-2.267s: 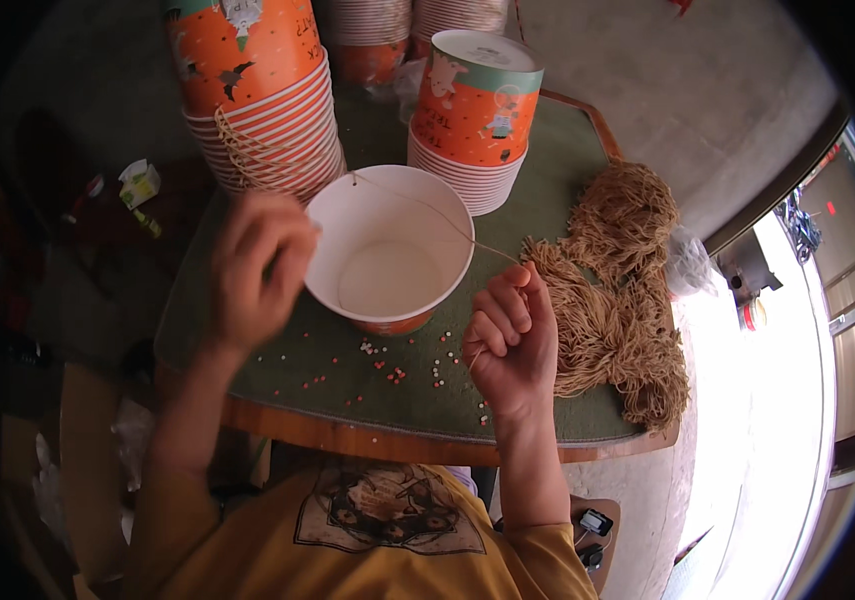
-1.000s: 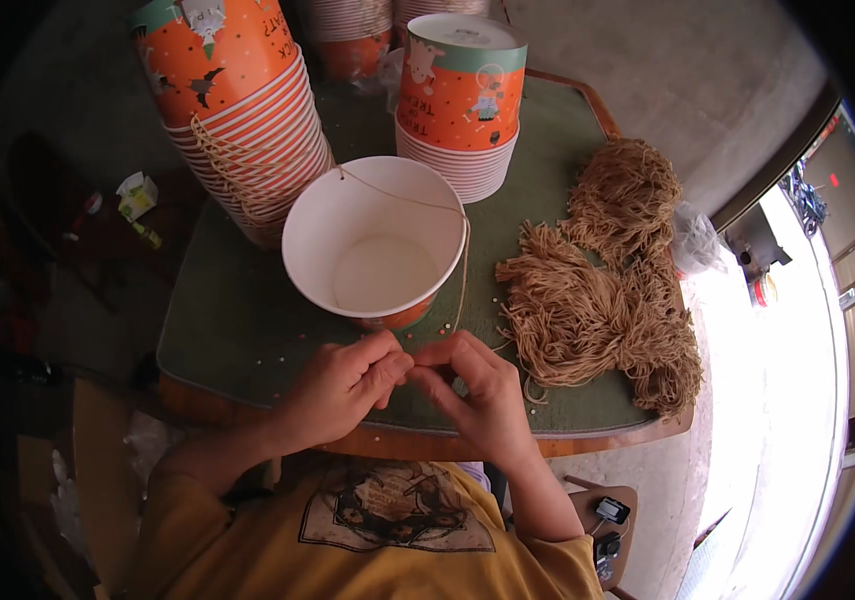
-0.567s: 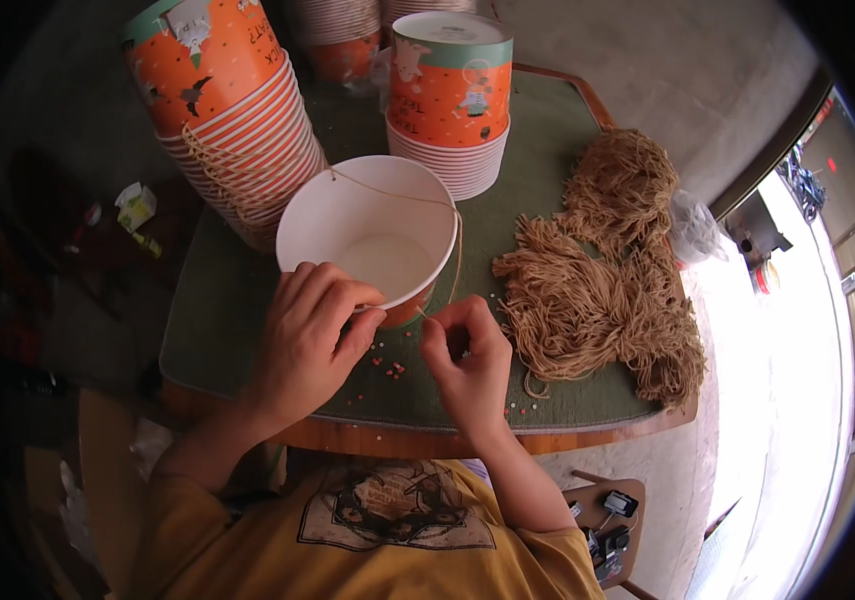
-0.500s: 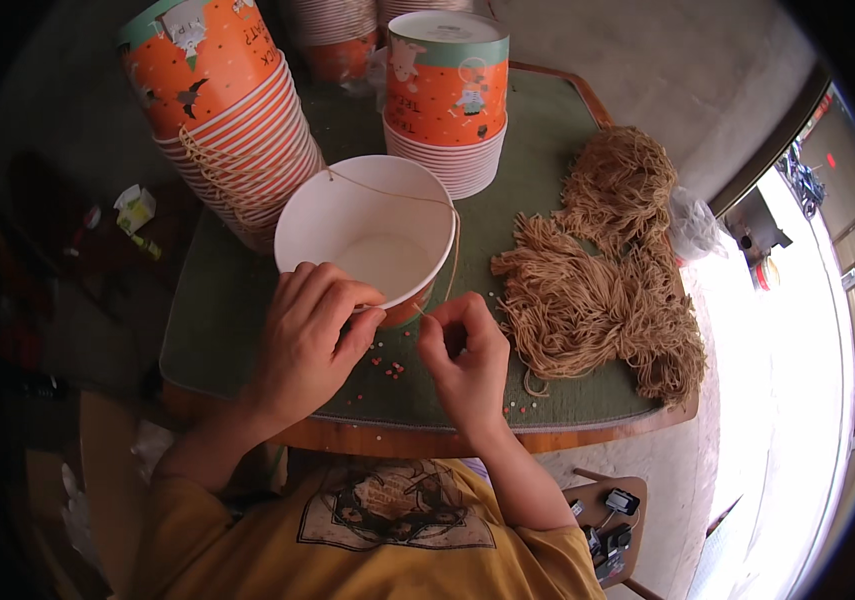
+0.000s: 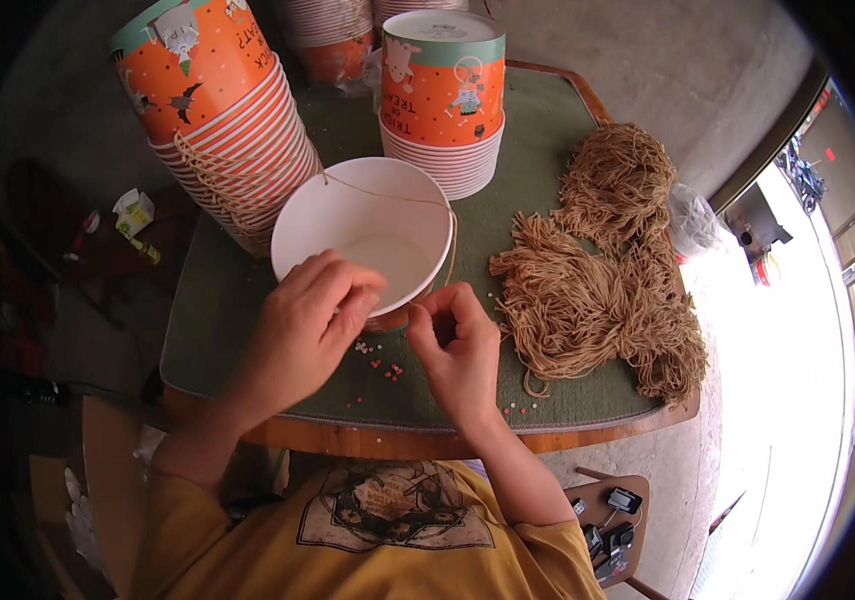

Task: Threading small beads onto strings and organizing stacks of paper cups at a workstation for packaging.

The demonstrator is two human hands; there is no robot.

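Observation:
A white-lined paper bucket (image 5: 302, 210) stands mouth up on the green table, its outer side orange and green. A thin tan cord (image 5: 387, 192) crosses its mouth and hangs over the right of the rim. At the near rim, my left hand (image 5: 302, 325) has its fingers drawn together by the thumb, partly over the opening. The fingertips are slightly blurred, and what they pinch cannot be made out. Just right of it, my right hand (image 5: 459, 350) pinches the cord between thumb and forefinger, close against the bucket's front right side.
Nested orange buckets lean in a tall stack (image 5: 237, 120) at left; another upside-down stack (image 5: 442, 110) stands behind. Bundles of tan cord (image 5: 587, 300) cover the table's right side. Small red and white bits (image 5: 387, 370) lie near the front wooden edge (image 5: 417, 441). Beyond are more stacks (image 5: 332, 40).
My left hand has lifted slightly off the near rim, its fingertips now over the bucket's opening. My right hand has shifted a little left and up, still pinching the cord.

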